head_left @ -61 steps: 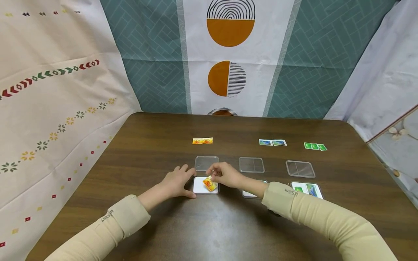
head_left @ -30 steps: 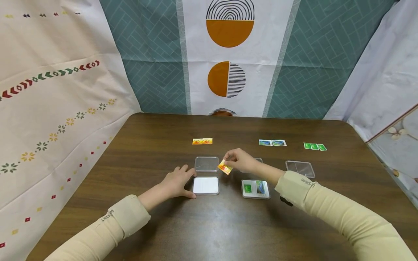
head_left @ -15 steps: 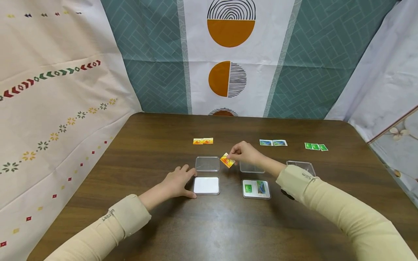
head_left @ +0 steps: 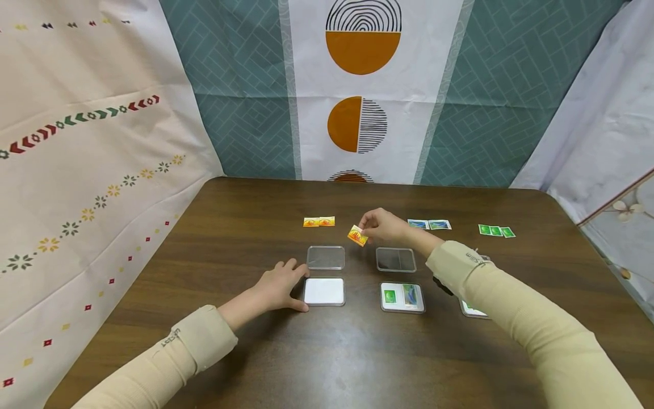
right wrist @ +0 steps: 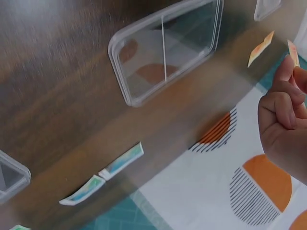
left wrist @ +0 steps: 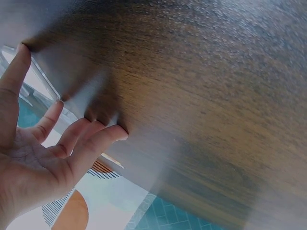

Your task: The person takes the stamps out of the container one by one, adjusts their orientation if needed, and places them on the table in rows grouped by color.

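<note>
Brown wooden table [head_left: 357,355]: right fingers [head_left: 367,222] pinching orange-yellow card [head_left: 356,236]; left fingers [head_left: 298,271] loosely spread at white tray [head_left: 324,292].

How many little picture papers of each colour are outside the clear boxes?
Orange-yellow rectangular paper pictures: 3, counting 1 held in the right hand's fingers
Blue rectangular paper pictures: 2
Green rectangular paper pictures: 3
Total: 8
</note>
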A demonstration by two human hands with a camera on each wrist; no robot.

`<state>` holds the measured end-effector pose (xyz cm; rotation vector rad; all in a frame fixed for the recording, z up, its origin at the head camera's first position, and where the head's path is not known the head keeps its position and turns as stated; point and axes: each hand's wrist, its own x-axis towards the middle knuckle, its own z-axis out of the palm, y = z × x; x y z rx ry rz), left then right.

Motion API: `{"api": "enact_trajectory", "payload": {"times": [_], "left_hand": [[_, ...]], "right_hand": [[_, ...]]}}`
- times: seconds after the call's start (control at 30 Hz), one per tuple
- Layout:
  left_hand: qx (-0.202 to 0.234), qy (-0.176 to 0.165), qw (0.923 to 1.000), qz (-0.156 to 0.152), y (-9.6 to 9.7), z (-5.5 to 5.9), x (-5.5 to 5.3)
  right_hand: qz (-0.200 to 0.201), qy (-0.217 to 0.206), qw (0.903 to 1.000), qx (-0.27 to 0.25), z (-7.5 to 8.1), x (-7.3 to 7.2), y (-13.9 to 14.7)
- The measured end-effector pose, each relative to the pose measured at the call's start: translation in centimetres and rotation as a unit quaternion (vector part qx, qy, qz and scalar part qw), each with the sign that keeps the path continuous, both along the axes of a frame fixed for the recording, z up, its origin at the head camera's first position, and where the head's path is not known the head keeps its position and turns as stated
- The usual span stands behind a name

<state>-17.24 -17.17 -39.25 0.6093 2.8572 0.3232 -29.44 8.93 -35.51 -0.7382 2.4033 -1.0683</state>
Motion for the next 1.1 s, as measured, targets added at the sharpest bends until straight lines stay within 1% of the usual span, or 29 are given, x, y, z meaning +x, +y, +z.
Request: {"api": "enact_trajectory", "payload": {"times": [0.1, 0.2, 0.3, 0.4, 0.47, 0.5, 0.67, 0.83, 0.9, 1.0, 1.1], "left_hand": [[0.000, 0.002, 1.0000, -0.001, 0.0, -0.1, 0.1], [0.000, 0.003, 1.0000, 0.000, -0.1, -0.2, 0.1], [0.001, 0.002, 1.0000, 0.003, -0.1, -0.2, 0.1], [0.002, 0.002, 1.0000, 0.004, 0.0, -0.1, 0.1], [0.003, 0.000, 1.0000, 0.003, 0.1, 0.0, 0.1], [0.002, -0.001, 1.0000, 0.002, 0.1, 0.0, 0.1], [-0.003, -0.005, 1.0000, 0.003, 0.2, 0.0, 0.0], [-0.001, -0.002, 1.0000, 0.003, 0.3, 0.0, -0.2], [-0.002, 0.000, 1.0000, 0.000, 0.2, -0.1, -0.2], [-0.003, 0.000, 1.0000, -0.002, 0.1, -0.2, -0.2], [0.000, -0.002, 1.0000, 0.001, 0.0, -0.2, -0.2]], "right_hand": [[-0.014, 0.027, 0.9991, 0.030, 0.2, -0.6, -0.1], [-0.007, 0.051, 0.9972, 0.055, 0.2, -1.3, -0.3], [0.035, 0.074, 0.9940, 0.073, 0.3, -2.2, -0.6], [0.089, 0.095, 0.9867, 0.098, 0.3, -3.1, -1.0], [0.110, 0.100, 0.9820, 0.116, 0.3, -3.7, -1.2], [0.115, 0.101, 0.9803, 0.125, 0.2, -3.9, -1.3], [0.115, 0.112, 0.9743, 0.158, 0.1, -5.2, -2.0], [0.128, 0.117, 0.9692, 0.175, 0.0, -6.3, -2.6], [0.127, 0.117, 0.9682, 0.181, -0.1, -6.6, -2.8], [0.110, 0.119, 0.9682, 0.191, -0.3, -7.0, -3.2], [0.082, 0.123, 0.9693, 0.196, -0.5, -7.3, -3.7]]}}
